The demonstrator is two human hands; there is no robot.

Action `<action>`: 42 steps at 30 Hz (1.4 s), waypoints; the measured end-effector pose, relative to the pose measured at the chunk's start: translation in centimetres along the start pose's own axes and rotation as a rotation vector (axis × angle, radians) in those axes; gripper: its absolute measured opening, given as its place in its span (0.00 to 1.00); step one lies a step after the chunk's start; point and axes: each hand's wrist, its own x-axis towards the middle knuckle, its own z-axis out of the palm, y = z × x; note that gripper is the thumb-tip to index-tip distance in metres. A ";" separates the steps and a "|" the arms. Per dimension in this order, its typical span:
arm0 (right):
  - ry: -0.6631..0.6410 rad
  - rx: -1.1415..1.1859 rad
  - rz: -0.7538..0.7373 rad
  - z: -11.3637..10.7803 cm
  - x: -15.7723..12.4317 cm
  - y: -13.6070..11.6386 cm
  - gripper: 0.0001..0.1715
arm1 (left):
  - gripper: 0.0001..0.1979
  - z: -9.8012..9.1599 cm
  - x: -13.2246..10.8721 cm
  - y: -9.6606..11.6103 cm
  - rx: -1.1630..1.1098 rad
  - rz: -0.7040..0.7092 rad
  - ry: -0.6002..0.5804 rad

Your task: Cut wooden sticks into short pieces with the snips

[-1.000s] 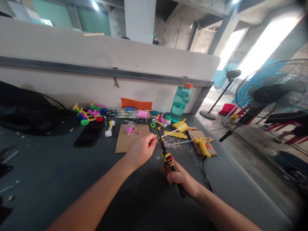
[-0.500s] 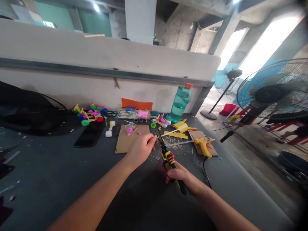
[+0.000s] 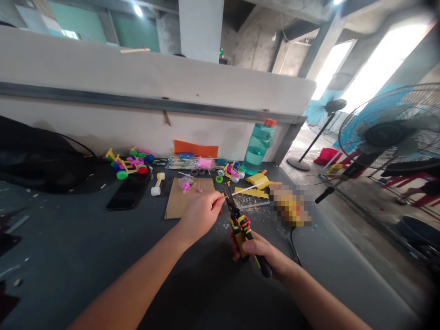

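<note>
My left hand pinches one end of a thin pale stick, which points up to the right. Wrapped round the handles of black and yellow pliers is my right hand. The jaws of the pliers are at the stick, close beside my left fingertips; whether they touch it is too small to tell. Beneath and behind my left hand lies a cardboard piece with small pink parts on it. Yellow pieces and scattered shavings lie just beyond the jaws.
A teal bottle stands at the back. Colourful toy cars and a black phone are at the left. On the right are a blurred yellow item with a black cord and, past the table edge, a large fan.
The handles of the pliers have swung slightly to the right with my right hand. My left hand still holds the stick, its position almost the same. The yellow item on the right is now blurred.
</note>
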 end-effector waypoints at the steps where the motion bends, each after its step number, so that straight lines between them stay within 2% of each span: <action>1: 0.000 0.001 0.004 0.0 0.0 -0.1 0.23 | 0.14 0.0 0.0 0.0 0.029 0.017 0.010; 11: -0.041 0.102 0.045 -0.8 0.0 0.5 0.24 | 0.13 0.2 0.0 -0.5 0.259 0.173 0.077; 16: -0.063 0.141 0.050 -1.0 0.3 0.5 0.23 | 0.12 0.2 0.1 -0.7 0.275 0.207 0.090; 20: -0.053 0.138 0.050 -0.9 0.2 0.5 0.22 | 0.11 0.3 0.1 -0.6 0.214 0.169 0.088; 26: -0.053 0.102 0.049 -0.7 -0.1 0.3 0.22 | 0.14 0.8 0.4 -0.9 -0.130 -0.059 -0.011; 33: -0.003 0.049 0.055 -0.1 -0.3 0.0 0.24 | 0.22 0.9 0.1 -0.7 -0.008 -0.083 0.048; 42: -0.020 0.112 0.061 -0.6 -0.1 0.4 0.21 | 0.21 0.4 0.5 -0.9 -0.063 -0.090 0.048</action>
